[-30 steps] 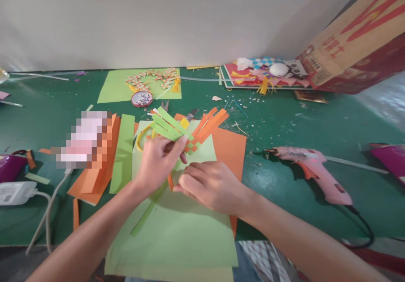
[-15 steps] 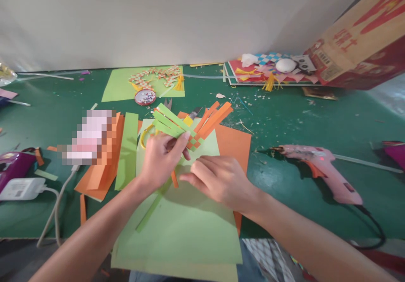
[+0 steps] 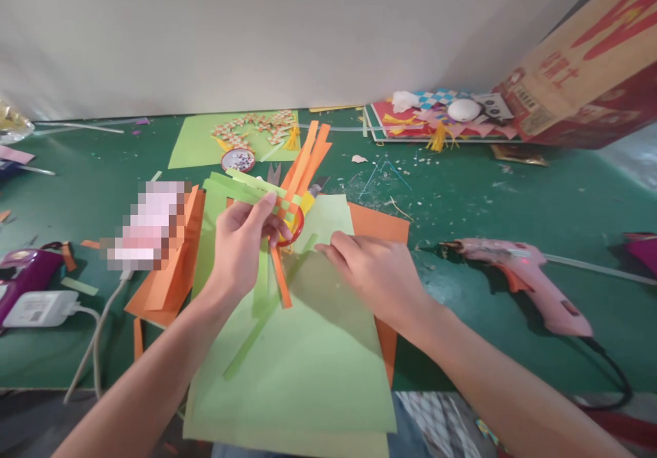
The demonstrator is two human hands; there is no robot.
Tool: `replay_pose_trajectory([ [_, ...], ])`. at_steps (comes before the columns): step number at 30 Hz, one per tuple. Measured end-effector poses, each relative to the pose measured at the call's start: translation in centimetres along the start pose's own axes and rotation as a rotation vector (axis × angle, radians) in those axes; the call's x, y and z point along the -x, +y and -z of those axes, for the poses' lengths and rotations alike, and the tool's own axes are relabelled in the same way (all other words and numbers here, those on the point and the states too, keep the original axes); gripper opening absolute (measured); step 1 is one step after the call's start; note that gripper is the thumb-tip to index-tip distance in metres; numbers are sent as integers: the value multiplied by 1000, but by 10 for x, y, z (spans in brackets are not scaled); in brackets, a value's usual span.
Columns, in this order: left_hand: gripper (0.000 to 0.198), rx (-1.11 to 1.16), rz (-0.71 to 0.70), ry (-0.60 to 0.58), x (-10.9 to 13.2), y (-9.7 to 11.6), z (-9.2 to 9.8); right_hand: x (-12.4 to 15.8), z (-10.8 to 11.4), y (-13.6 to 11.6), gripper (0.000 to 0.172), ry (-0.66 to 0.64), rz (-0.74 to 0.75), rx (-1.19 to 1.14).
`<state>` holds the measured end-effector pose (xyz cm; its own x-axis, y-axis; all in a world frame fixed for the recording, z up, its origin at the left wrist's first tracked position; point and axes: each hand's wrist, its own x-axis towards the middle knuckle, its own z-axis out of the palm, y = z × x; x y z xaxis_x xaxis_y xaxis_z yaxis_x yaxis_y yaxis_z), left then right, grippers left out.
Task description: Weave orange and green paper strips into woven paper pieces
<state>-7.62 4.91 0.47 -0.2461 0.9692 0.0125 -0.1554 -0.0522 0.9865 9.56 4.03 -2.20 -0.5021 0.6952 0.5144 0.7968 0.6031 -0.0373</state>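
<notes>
My left hand point(image 3: 239, 242) pinches a small weave of green and orange paper strips point(image 3: 287, 205), whose green ends fan to the left and orange ends point up and away. My right hand point(image 3: 377, 266) is closed just to the right, thumb and fingertips together beside the tip of a loose green strip point(image 3: 251, 341); whether anything is between them I cannot make out. A loose orange strip point(image 3: 280, 276) hangs or lies below the weave. Under both hands are light green paper sheets point(image 3: 308, 376). Scissors with a red handle loop point(image 3: 299, 229) lie partly hidden behind the weave, near a yellow-handled cutter point(image 3: 308, 202).
A pink glue gun point(image 3: 534, 273) lies at right. Orange sheets point(image 3: 169, 273), a pixelated device point(image 3: 148, 229) and a white charger point(image 3: 38, 307) with cable are at left. Behind are a bead dish point(image 3: 238, 160), woven chain point(image 3: 251, 129), craft pile point(image 3: 446, 116) and paper bag point(image 3: 580, 68).
My left hand has moved the weave left and turned it so the orange ends point more upward. My right hand has shifted slightly right and up, and the red handle loop has come into view.
</notes>
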Motion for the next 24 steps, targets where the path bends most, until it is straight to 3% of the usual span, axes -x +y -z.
replay_pose_trajectory([
  [5, 30, 2, -1, -10, 1, -1, 1, -4, 1, 8, 22, -108, -223, 5],
  [8, 29, -48, 46, -89, 2, -1, 1, -7, 4, 8, 24, -134, -339, -166],
  [12, 32, -218, 91, -273, 6, 4, -2, -13, 9, 3, 27, -231, -489, -818],
  [14, 33, -280, 61, -300, 9, 6, -4, -16, 12, 1, 26, -267, -536, -1150],
  [16, 34, -315, 20, -277, 10, 8, -4, -18, 15, 1, 22, -273, -565, -1340],
  [20, 34, -394, -47, -220, 12, 9, -4, -20, 19, 4, 21, -283, -599, -1452],
  [24, 34, -444, -93, -235, 14, 9, -6, -19, 18, 5, 25, -225, -632, -1410],
])
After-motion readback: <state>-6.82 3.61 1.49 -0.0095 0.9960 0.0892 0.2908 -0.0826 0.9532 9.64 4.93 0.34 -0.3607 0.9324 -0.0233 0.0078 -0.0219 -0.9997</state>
